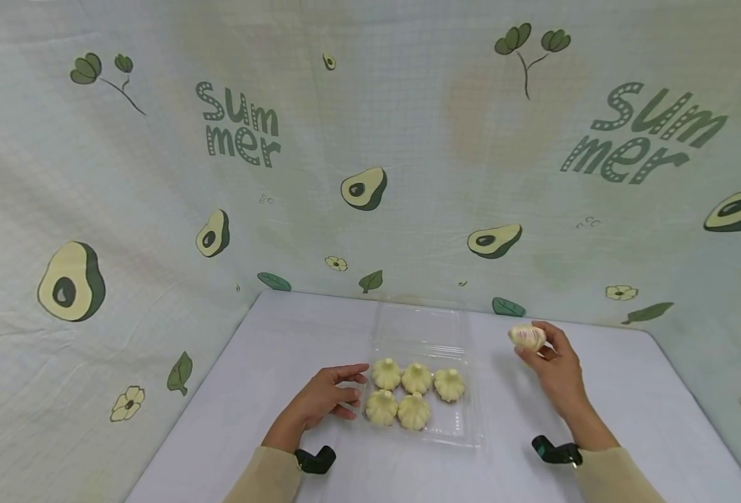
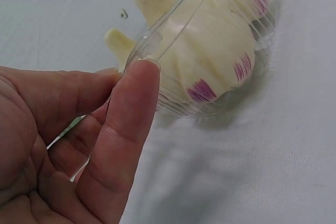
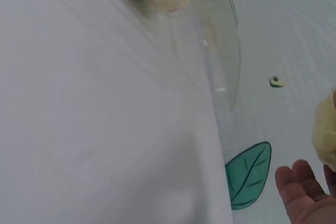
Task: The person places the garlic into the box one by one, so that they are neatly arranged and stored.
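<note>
My right hand [image 1: 558, 370] holds a garlic bulb [image 1: 526, 337] above the table, to the right of a clear plastic clamshell box [image 1: 451, 423]. Purple streaks mark the side of the bulb that faces me. Several pale garlic bulbs [image 1: 416, 378] sit stem up in the box, and its front right spot holds none. At the box's left side is my left hand [image 1: 323, 399]. In the left wrist view, its thumb and a finger [image 2: 126, 108] pinch the box's rim [image 2: 176, 27]. Only part of the held bulb [image 3: 326, 129] shows in the right wrist view.
The box's lid [image 1: 421, 327] lies folded back toward the rear of the white table [image 1: 307, 328]. A cloth [image 1: 421, 140] printed with avocados and leaves hangs behind and along the sides. Each wrist wears a black band [image 1: 558, 451].
</note>
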Demonstrator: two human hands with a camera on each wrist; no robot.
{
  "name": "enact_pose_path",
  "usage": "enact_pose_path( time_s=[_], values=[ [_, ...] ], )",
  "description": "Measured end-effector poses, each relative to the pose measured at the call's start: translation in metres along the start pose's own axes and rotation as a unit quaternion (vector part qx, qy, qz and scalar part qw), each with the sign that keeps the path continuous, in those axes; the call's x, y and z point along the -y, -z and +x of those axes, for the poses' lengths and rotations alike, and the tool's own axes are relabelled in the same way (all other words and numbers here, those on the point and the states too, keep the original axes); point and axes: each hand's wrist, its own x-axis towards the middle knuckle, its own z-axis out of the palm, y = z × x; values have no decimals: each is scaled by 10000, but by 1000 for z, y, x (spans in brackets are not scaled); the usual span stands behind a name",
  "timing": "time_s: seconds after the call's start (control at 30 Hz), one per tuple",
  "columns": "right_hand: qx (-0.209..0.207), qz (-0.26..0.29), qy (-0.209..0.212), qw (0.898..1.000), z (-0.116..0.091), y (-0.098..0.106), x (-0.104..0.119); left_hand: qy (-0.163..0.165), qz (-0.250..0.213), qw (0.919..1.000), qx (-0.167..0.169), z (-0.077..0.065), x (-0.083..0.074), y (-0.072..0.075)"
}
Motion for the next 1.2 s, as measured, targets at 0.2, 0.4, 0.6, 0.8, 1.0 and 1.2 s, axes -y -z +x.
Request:
enact_pose_path(
  time_s=[0.2,0.4,0.6,0.8,1.0,1.2],
  values=[
    [-60,-68,-18,10000,-4,-3,5,-16,-7,10000,-12,0,0,0],
    [-73,-64,-216,9997,-8,-4,9,-9,-16,10000,-9,0,0,-1],
    [-13,247,-347,9991,-11,-4,8,-13,-6,10000,-14,0,0,-1],
    [-84,184,-60,9998,-12,-5,7,-24,-3,10000,-19,0,0,-2],
    [-240,-520,98,9983,-16,-4,9,-11,0,10000,-55,0,1,-3],
    [-107,-905,134,9957,-19,-3,9,-31,-4,10000,-45,0,0,-3]
  ],
)
